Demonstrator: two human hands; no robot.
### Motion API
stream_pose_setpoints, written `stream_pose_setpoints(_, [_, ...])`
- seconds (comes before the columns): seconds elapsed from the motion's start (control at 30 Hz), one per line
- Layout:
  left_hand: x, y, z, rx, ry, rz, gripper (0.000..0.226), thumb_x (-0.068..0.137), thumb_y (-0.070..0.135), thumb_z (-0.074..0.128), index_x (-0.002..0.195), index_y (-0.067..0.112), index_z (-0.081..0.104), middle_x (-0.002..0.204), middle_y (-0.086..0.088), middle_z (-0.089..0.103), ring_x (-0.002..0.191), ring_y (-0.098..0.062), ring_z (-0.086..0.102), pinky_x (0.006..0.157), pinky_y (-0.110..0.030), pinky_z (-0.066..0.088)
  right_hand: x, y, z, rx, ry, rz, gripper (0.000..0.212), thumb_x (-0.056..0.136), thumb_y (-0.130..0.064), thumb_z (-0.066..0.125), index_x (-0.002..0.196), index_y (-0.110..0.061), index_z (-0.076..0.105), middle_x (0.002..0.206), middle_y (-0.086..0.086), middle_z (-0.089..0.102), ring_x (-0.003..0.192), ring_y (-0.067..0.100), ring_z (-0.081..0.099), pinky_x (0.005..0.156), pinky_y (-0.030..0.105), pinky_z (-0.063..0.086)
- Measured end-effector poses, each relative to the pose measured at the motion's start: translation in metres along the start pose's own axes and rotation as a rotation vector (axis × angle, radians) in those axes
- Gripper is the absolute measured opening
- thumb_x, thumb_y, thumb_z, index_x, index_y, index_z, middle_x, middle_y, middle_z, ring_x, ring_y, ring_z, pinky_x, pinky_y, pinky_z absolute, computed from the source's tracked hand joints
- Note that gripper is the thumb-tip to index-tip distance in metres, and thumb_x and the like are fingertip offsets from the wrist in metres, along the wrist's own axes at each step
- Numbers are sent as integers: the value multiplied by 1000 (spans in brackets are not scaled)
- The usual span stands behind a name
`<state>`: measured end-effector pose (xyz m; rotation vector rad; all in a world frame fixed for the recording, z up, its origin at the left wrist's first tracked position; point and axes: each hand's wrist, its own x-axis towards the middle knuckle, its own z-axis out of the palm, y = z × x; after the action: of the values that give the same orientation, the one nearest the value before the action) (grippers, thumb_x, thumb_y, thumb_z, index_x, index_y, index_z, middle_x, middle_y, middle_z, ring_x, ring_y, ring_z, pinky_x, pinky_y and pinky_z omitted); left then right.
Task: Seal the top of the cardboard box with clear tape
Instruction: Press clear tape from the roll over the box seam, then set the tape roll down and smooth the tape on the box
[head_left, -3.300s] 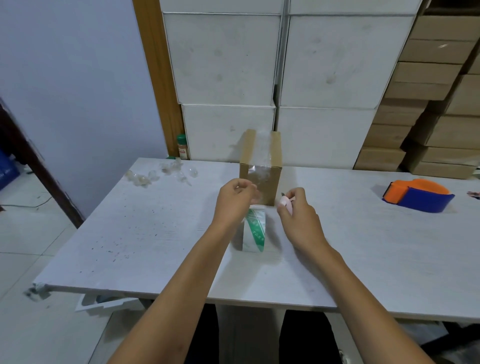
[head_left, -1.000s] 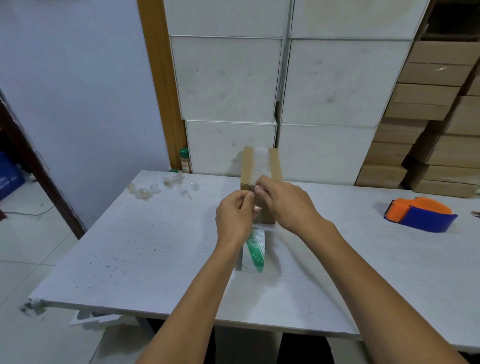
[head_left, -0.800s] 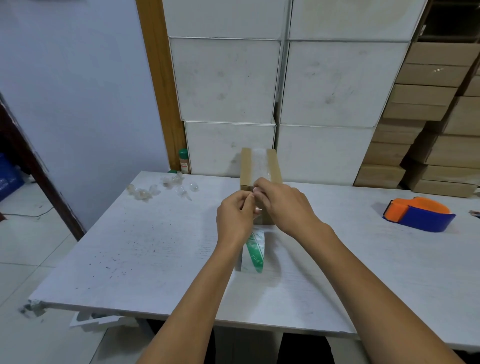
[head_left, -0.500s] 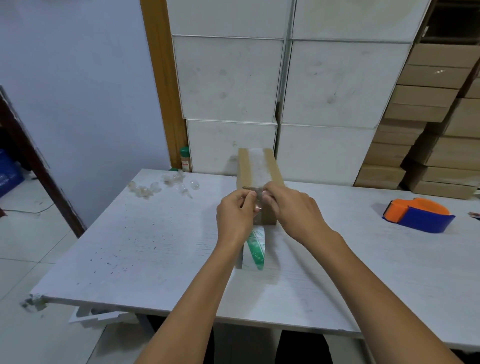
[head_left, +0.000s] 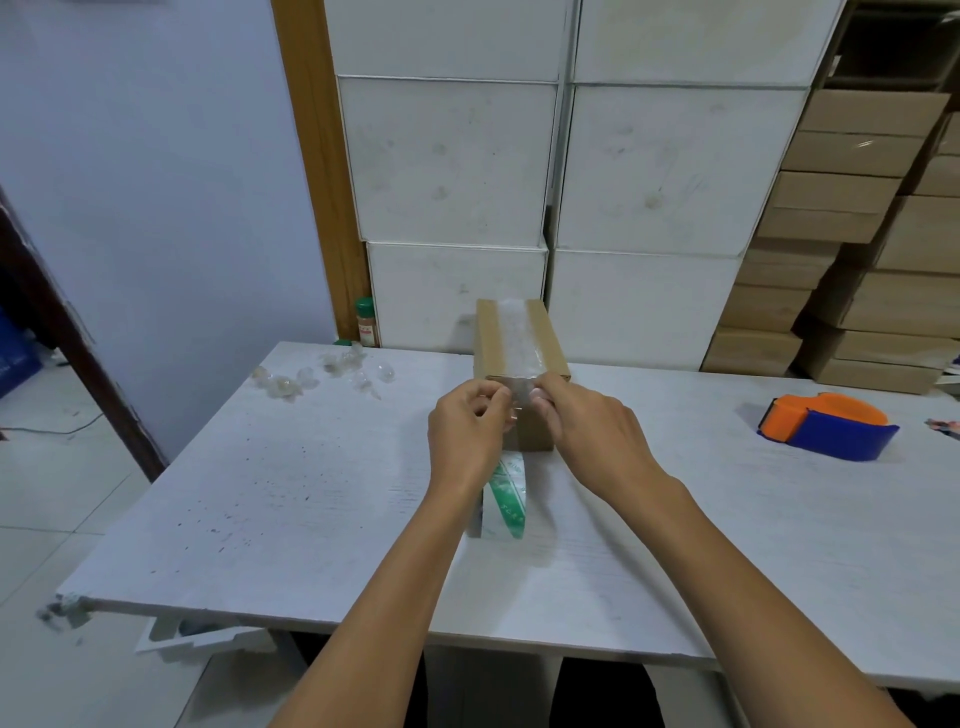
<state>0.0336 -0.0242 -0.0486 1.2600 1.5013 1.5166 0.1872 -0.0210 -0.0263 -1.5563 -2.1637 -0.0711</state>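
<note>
A small brown cardboard box (head_left: 550, 343) stands mid-table, its long side running away from me. A strip of clear tape (head_left: 514, 332) covers the middle of its top and bends over the near edge. My left hand (head_left: 467, 436) pinches the tape just in front of that near top edge. My right hand (head_left: 587, 431) grips the tape at the same edge, thumb on top and fingers on the front face. A clear tape roll with green print (head_left: 506, 501) stands on the table below my hands, partly hidden by my left wrist.
An orange and blue tape dispenser (head_left: 826, 426) lies at the right of the white table (head_left: 291, 488). Crumpled clear tape scraps (head_left: 322, 374) sit at the back left, near a small green-capped bottle (head_left: 365, 322). White and brown cartons are stacked behind.
My right hand came from beside the tape roll up to the box's near top edge, then slid slightly right. My left hand stayed pinched on the tape in front of the box.
</note>
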Motion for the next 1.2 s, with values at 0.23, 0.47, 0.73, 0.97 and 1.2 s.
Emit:
stream_pose_setpoints(0.23, [2, -1, 1, 4, 4, -15, 10, 100, 23, 72, 96, 20, 80, 80, 7, 81, 73, -4, 80, 83, -39, 69, 0, -5, 2, 38, 5, -10, 22, 113, -39, 40, 111, -23, 55, 92, 1, 73, 74, 30, 64, 63, 40, 53])
stream_pose_setpoints(0.47, [4, -1, -1, 2, -1, 2, 10, 104, 23, 68, 103, 23, 78, 90, -2, 84, 79, -12, 81, 80, -31, 67, -31, 14, 25, 56, -159, 57, 23, 113, -38, 38, 101, -25, 53, 86, -1, 70, 76, 25, 66, 70, 44, 57])
stream_pose_setpoints(0.73, [-12, -10, -28, -106, -55, -32, 28, 102, 26, 71, 128, 35, 66, 100, 1, 80, 94, -12, 77, 76, -17, 55, -48, 17, 49, 149, -73, 105, 13, 110, -37, 49, 110, -28, 57, 91, -7, 76, 78, 22, 69, 67, 40, 56])
stream_pose_setpoints(0.97, [-23, -27, -75, -156, 2, -78, 46, 101, 19, 74, 138, 41, 59, 92, 8, 81, 86, -2, 79, 90, -29, 61, -45, 15, 62, 104, -18, 115, 6, 106, -29, 52, 108, -24, 55, 87, -3, 64, 79, 21, 58, 63, 44, 55])
stream_pose_setpoints(1.2, [-30, -36, -112, -112, -72, -143, 56, 97, 18, 80, 145, 35, 56, 103, 1, 86, 95, 3, 79, 89, -16, 51, -48, 15, 74, 80, 4, 113, 8, 106, -28, 55, 109, -23, 60, 95, -3, 65, 86, 21, 56, 64, 39, 51])
